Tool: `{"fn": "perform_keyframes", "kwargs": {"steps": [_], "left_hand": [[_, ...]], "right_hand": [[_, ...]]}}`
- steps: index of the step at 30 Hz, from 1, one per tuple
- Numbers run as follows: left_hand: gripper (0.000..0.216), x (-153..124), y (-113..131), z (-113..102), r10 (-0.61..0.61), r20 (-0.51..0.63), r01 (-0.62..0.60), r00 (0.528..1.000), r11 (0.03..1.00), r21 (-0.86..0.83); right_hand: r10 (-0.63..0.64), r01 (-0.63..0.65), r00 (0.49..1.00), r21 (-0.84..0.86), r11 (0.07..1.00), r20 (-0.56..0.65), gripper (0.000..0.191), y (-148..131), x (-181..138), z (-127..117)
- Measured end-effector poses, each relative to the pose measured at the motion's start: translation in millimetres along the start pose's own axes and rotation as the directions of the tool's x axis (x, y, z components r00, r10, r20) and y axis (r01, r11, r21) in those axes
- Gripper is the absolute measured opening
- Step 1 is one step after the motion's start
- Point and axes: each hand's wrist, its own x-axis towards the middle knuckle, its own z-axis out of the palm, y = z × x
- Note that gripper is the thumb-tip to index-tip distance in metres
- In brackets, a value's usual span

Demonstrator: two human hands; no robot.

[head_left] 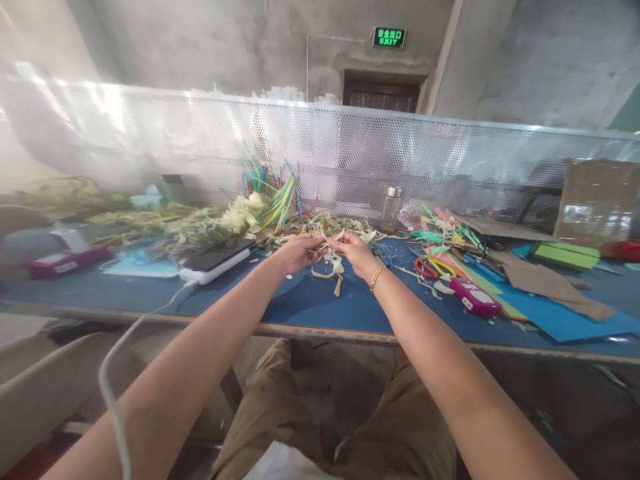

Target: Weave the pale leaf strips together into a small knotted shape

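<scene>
My left hand and my right hand meet above the blue tabletop, both closed in a pinch. Between the fingertips is a thin pale strip, perhaps paper or husk; its exact kind is too small to make out. Just below hang or lie cream-coloured curled strips, and I cannot tell if they join the held piece. Behind the hands spreads a heap of pale, tangled strips. A gold bracelet circles my right wrist.
Left, a white power bank trails a white cable past my left arm. Right lie red-handled scissors, a magenta box and coloured paper sheets. Behind stand a glass bottle, colourful pipe cleaners and a perforated metal screen.
</scene>
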Motion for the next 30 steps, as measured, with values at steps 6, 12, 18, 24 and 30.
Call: {"fn": "perform_keyframes", "kwargs": {"steps": [6,12,18,24,30], "left_hand": [[0.019,-3.3,4.9,1.8,0.0,-0.015,0.0,1.0,1.0,0.007],[0.022,0.7,-0.9,-1.9,0.382,0.015,-0.372,0.924,0.888,0.272],[0.023,-0.2,-2.6,2.7,0.544,0.124,-0.524,0.83,0.682,0.51],[0.036,0.0,-5.2,4.4,0.524,0.098,-0.505,0.846,0.73,0.461],[0.03,3.2,-7.1,1.0,0.437,0.032,-0.42,0.899,0.84,0.343]], "right_hand": [[0.111,-0.109,0.994,0.074,0.991,-0.024,0.023,1.8,3.8,-5.5],[0.188,-0.186,0.982,0.213,0.959,0.012,0.03,1.0,3.1,-4.4],[0.212,-0.203,0.977,0.287,0.936,-0.003,0.032,0.5,2.2,-2.4],[0.181,-0.163,0.983,0.31,0.936,-0.027,0.031,8.5,3.8,0.1],[0.193,-0.172,0.979,0.243,0.955,-0.062,0.029,2.4,3.7,-2.8]]}}
